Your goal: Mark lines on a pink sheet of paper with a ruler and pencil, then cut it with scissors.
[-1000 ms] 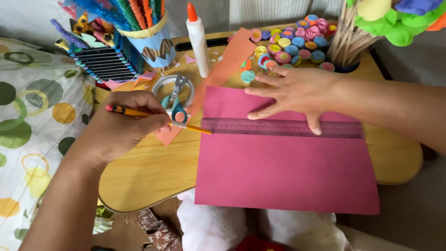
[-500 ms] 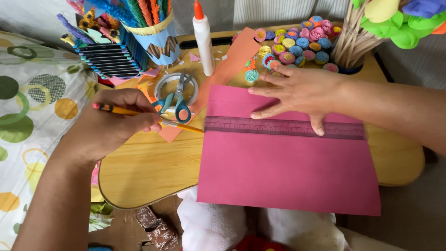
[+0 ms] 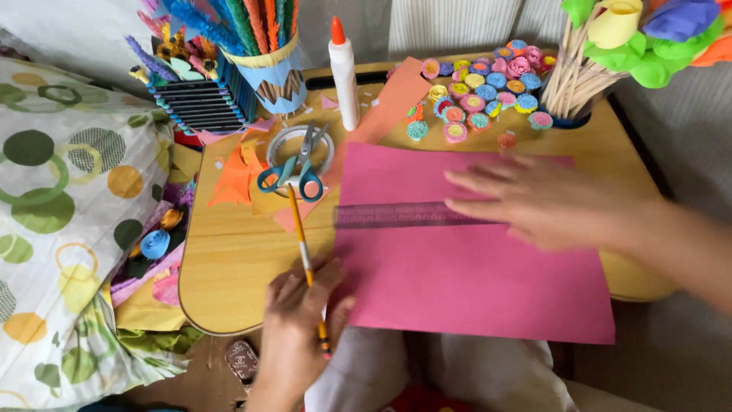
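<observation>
A large pink paper sheet (image 3: 473, 267) lies on the small wooden lap table (image 3: 229, 259). A clear pinkish ruler (image 3: 396, 215) lies across the sheet. My right hand (image 3: 534, 202) rests flat on the ruler's right end and the paper, fingers spread. At the table's near edge my left hand (image 3: 297, 320) holds a yellow pencil (image 3: 303, 248) that points away towards the scissors.
Blue-handled scissors (image 3: 293, 172) lie on a tape roll (image 3: 299, 149) beside orange paper scraps (image 3: 236, 175). A glue bottle (image 3: 343, 72), a cup of coloured sticks (image 3: 267, 69), paper flowers (image 3: 488, 91) and a stick holder (image 3: 572, 84) stand behind. A patterned cushion (image 3: 69, 221) is left.
My left hand has pulled back with the pencil from beside the scissors to the table's near edge. My right hand has slid right along the ruler. The view has shifted.
</observation>
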